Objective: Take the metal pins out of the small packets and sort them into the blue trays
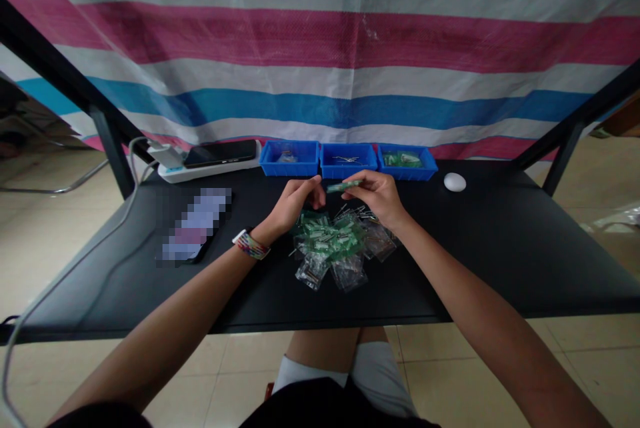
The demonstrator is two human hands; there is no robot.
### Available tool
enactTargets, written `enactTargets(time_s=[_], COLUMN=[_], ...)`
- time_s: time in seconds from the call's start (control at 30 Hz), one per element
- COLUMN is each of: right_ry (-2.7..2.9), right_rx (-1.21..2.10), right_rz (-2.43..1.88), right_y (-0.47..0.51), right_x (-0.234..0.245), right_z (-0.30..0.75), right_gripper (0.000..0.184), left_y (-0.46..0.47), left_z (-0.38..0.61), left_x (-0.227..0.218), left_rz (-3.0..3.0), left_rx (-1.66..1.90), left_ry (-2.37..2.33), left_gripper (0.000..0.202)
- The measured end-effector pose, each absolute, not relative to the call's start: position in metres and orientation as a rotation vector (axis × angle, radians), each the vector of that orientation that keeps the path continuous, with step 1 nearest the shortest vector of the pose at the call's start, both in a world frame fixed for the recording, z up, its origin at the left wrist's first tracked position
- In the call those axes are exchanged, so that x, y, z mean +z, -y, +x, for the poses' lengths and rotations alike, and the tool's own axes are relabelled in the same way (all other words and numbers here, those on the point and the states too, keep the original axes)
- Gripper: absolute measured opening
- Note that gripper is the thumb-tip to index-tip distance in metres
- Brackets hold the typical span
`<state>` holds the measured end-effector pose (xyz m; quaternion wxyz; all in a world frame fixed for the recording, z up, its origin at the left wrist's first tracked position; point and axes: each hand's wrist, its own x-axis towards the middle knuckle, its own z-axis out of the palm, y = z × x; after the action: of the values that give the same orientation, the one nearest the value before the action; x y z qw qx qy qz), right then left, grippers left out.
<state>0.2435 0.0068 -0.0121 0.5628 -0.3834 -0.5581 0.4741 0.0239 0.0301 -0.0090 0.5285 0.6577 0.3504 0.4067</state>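
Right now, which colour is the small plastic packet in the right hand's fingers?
The small plastic packet is green, as the head view shows.

Packets (330, 241) before bins (349, 171), power strip (175, 176) left

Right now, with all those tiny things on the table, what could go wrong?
The green packet is pinched by the fingertips of the right hand, so it might slip and get lost among the similar packets in the pile. The loose thin metal pins lie close below that hand, so a bump could scatter them across the black table.
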Motion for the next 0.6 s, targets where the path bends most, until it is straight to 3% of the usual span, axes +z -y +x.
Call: enactTargets(time_s=[0.1,0.3,0.5,0.6], right_ry=[1.386,1.431,1.218,1.13], right_rx=[1.062,0.92,1.194,1.427], right_rz=[-0.877,-0.821,-0.951,-0.904], right_y=[-0.0083,-0.011,-0.0084,-0.0077], right_x=[-0.0146,-0.0181,-0.0187,-0.0179], right_z=[0.2447,0.2454,0.2447,0.2442], right_gripper=[0.024,0.007,0.036,0.04], left_y=[-0.028,-0.0235,-0.0252,-0.0253], left_z=[0.0245,0.0272,0.0277,0.0273], left_x=[-0.0078,-0.0006,-0.0016,-0.003], left_rz=[1.545,1.602,1.606,1.626], left_rx=[0.887,0.862,0.983,1.029], left_ry=[-0.839,-0.832,-0.814,-0.828], left_gripper=[0.058,0.04,0.035,0.036])
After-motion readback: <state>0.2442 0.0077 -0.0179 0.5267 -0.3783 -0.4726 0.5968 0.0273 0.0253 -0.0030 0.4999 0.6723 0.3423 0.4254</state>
